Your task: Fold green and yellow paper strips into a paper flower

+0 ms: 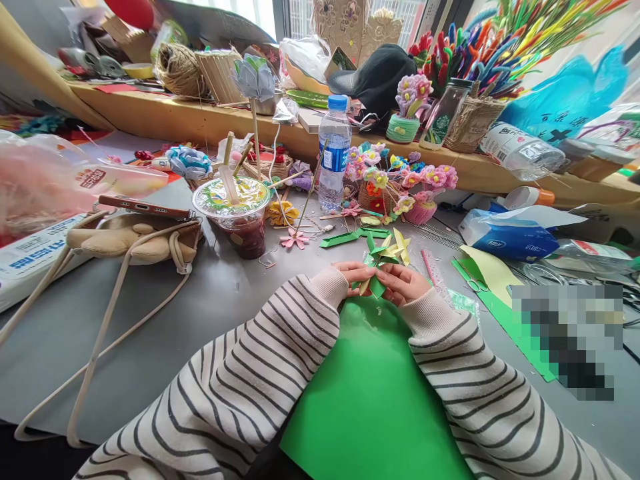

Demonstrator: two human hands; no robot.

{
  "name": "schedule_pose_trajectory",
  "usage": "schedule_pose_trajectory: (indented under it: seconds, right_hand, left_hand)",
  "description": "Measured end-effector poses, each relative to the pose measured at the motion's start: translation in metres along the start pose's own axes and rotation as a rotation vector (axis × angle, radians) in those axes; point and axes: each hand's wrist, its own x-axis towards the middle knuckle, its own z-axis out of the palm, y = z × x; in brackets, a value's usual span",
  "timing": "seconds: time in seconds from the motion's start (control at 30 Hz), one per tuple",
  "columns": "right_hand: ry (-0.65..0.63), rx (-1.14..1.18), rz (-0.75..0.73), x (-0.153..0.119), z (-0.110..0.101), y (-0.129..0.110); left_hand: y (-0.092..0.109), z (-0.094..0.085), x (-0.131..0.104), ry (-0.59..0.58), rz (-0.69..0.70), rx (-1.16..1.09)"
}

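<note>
Both my hands meet over the near end of the desk, pinching a folded paper flower (377, 285) with green and pale yellow pointed petals. My left hand (354, 273) grips it from the left, thumb and fingers pressed together. From the other side, my right hand (404, 283) holds it between thumb and fingers. Part of the flower is hidden by the fingertips. Beneath the wrists lies a large green paper sheet (375, 393), reaching toward my lap. Just beyond the hands are folded green paper strips (345, 239) and a pale yellow folded paper piece (400, 247).
A lidded cup of dark drink (245, 230) and a water bottle (334, 157) stand beyond my hands. A bear-shaped bag (133, 240) with a phone (145, 207) lies left. Small scissors (475, 283) rest on paper at right, near a blue tissue pack (507, 233).
</note>
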Motion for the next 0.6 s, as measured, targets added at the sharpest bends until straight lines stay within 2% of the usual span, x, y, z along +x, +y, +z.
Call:
schedule_pose_trajectory:
  seconds: [0.13,0.3,0.43,0.6]
  right_hand:
    - [-0.025,0.002,0.016,-0.001,0.002,-0.002]
    - [-0.050,-0.044,0.000,-0.003,0.002,-0.004]
    - [-0.080,-0.117,-0.048,0.001,-0.004,-0.001]
    - [-0.162,-0.218,-0.079,0.008,-0.013,0.002]
  left_hand:
    - [-0.004,-0.006,0.004,-0.085,0.038,0.032]
    - [-0.003,-0.008,0.003,-0.114,0.086,0.105]
    - [0.004,-0.004,-0.001,-0.074,0.144,0.245]
    - [0.006,-0.001,-0.003,0.018,0.077,0.271]
